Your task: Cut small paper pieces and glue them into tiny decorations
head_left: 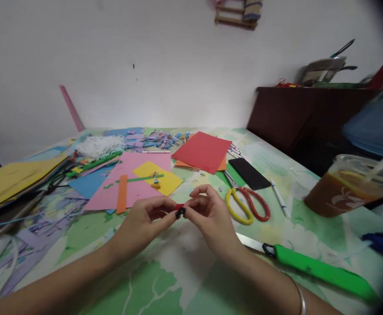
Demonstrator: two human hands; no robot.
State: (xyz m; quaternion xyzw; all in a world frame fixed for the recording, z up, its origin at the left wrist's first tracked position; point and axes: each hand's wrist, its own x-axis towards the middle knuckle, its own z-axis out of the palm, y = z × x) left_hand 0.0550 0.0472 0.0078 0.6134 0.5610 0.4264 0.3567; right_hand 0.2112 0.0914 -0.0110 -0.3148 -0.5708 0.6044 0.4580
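My left hand (147,221) and my right hand (213,218) meet in the middle, just above the tablecloth. Between their pinched fingertips is a small red piece of paper (179,205), mostly covered by the fingers. Both thumbs show dark nails, close together. Right of my right hand lie scissors (239,205) with one yellow and one red handle. A green-handled utility knife (322,269) rests by my right forearm, its blade partly hidden behind the arm. Beyond my left hand are an orange paper strip (122,194) and pink paper (99,199).
Red paper (201,151) lies at the back, near a black phone (249,173) and a marker (280,199). A drink cup (339,188) with a straw stands at right. Yellow paper (163,173), white shreds (99,145) and purple scraps (43,238) spread across the left side.
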